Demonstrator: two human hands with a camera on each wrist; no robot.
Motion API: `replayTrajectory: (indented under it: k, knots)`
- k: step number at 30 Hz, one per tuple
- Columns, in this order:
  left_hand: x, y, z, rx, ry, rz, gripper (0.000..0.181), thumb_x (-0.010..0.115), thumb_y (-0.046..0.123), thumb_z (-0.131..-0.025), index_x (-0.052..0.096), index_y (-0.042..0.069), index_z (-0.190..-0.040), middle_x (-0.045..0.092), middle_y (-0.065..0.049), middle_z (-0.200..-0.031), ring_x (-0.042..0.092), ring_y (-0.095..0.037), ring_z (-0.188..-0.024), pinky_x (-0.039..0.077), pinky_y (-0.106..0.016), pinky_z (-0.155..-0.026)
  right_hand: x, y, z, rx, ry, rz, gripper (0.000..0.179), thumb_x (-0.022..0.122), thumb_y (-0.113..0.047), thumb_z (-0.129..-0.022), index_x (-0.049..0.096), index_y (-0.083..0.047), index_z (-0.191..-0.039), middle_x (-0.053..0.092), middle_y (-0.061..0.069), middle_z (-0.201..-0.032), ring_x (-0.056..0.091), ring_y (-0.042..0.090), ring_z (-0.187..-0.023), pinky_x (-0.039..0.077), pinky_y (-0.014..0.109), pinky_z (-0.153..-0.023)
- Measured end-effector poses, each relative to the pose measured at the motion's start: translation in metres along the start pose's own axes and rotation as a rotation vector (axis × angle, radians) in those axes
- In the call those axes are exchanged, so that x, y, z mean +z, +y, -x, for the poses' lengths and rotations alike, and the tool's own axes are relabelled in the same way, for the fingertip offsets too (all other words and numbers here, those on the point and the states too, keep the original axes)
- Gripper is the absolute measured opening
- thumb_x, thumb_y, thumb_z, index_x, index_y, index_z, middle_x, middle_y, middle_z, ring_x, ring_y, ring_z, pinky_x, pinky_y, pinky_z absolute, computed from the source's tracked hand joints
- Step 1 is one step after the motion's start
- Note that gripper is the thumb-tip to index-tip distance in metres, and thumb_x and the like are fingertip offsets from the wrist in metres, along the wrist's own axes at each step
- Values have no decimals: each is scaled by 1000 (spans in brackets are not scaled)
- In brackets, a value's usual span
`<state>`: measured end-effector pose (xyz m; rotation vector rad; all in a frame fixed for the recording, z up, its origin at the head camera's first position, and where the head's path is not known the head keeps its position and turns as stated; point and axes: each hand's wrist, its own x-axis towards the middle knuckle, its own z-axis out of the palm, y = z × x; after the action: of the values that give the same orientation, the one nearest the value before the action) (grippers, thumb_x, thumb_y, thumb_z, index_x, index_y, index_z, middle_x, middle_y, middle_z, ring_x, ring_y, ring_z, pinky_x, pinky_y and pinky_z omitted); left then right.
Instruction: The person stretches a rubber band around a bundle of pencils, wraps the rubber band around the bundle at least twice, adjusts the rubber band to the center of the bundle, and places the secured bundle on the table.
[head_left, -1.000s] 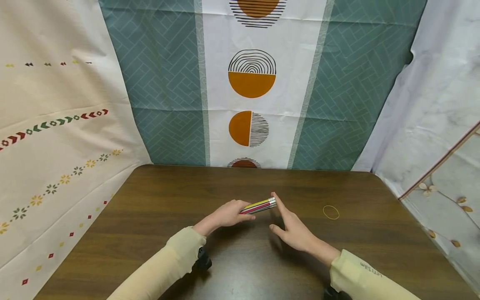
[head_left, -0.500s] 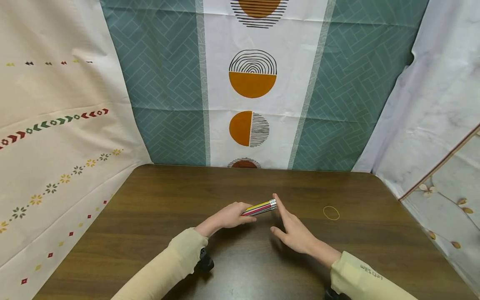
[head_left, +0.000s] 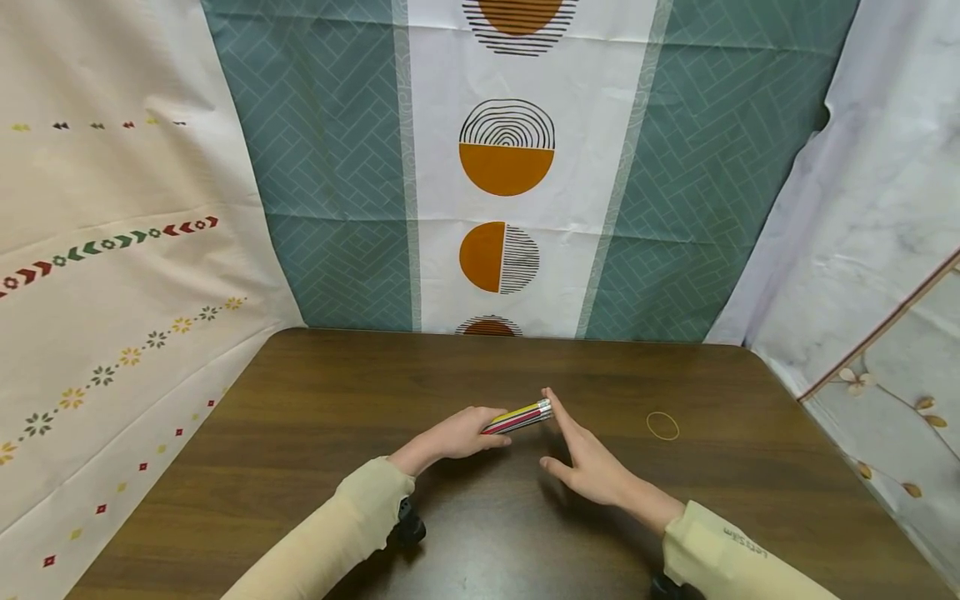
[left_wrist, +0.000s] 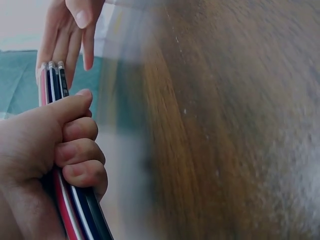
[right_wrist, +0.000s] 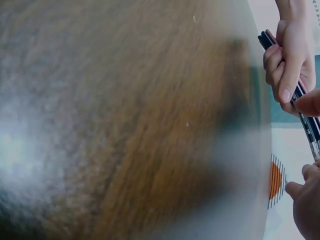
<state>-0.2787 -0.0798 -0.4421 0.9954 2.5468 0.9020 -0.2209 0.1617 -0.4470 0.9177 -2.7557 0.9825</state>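
Observation:
My left hand (head_left: 459,434) grips a bundle of pencils (head_left: 517,417) just over the middle of the table. Yellow, red, black and white stripes run along them, and their silvery ends point right. In the left wrist view the fingers of the left hand (left_wrist: 45,130) are curled round the pencils (left_wrist: 80,210). My right hand (head_left: 588,460) is held with straight fingers, its fingertips right at the silvery ends and its thumb spread apart below. The right wrist view has the pencils (right_wrist: 309,125) slanting between both hands.
A thin yellow rubber band (head_left: 648,426) lies on the brown wooden table (head_left: 360,375), right of my right hand. Patterned cloths hang behind the table (head_left: 337,167) and along both sides. Dark wrist devices (head_left: 408,523) sit under the sleeves.
Both hands and the pencils have shifted only a few pixels, slightly downward in the head view. The grip on the pencils and the rubber band's place are the same.

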Motion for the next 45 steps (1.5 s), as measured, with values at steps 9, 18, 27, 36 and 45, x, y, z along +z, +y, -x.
replayTrajectory:
  k: [9, 18, 27, 36, 45]
  knots:
    - [2, 1, 0, -52, -2, 59, 32, 63, 38, -96, 58, 15, -118, 54, 4, -79, 48, -7, -65, 41, -22, -61, 0, 7, 2, -14, 11, -21, 103, 70, -10, -86, -2, -16, -160, 16, 8, -167, 32, 27, -148, 33, 56, -113]
    - [2, 6, 1, -20, 10, 87, 30, 53, 37, -102, 54, 19, -125, 57, -6, -81, 48, -7, -60, 41, -21, -57, -2, 8, 2, -49, 74, -48, 104, 72, -5, -82, 4, -15, -160, 24, 12, -164, 44, 31, -141, 39, 56, -109]
    - [0, 9, -2, 2, 22, 91, 24, 57, 35, -101, 57, 17, -117, 53, 2, -78, 48, -7, -59, 42, -21, -56, -18, 17, 2, -28, 94, -61, 85, 70, -5, -87, 25, -25, -157, 41, 8, -157, 50, 33, -136, 45, 54, -103]
    - [-2, 10, -3, 28, -4, 71, 24, 56, 35, -101, 57, 16, -116, 54, 3, -80, 47, -5, -61, 41, -20, -57, -53, 52, 6, -18, 297, 154, 54, 72, -6, -87, 57, -18, -138, 64, 3, -130, 61, 27, -119, 51, 49, -91]
    - [-12, 2, -5, 62, -71, 11, 19, 57, 37, -100, 58, 23, -113, 60, -3, -84, 47, -5, -60, 40, -20, -57, -84, 85, 29, 42, 332, 302, 42, 77, -9, -84, 68, -15, -124, 69, 8, -118, 60, 33, -105, 52, 49, -79]
